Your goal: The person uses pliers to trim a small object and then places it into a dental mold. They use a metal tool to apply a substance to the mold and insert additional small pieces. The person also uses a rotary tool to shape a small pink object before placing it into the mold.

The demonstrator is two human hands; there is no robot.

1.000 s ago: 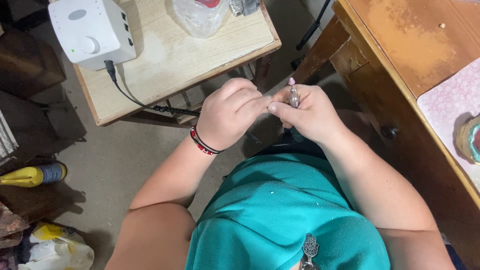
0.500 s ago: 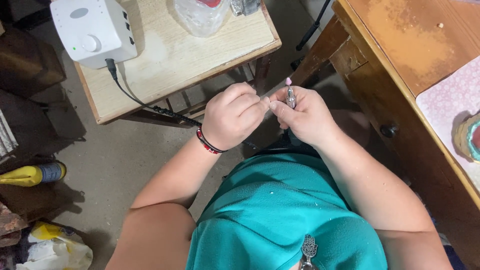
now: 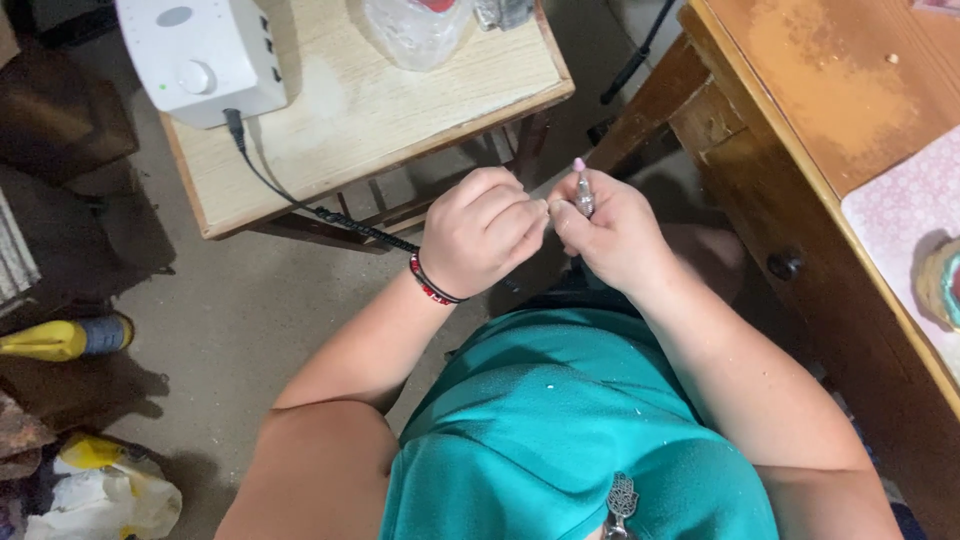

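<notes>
Both hands' fingers (image 3: 535,215) pinch pink-tipped drill handpiece (image 3: 583,190).

A slim, silver metal pen-shaped rotary tool (image 3: 584,192) with a small pink rounded tip is standing nearly upright, tip pointing toward the far side. It is sitting gripped in the right hand (image 3: 612,235), only its upper part showing above the fingers, and the left hand's (image 3: 482,232) fingertips are meeting it just beside the shaft.

Single head-worn view, steeply downward and close over the lap, side table (image 3: 400,130) just ahead.
</notes>
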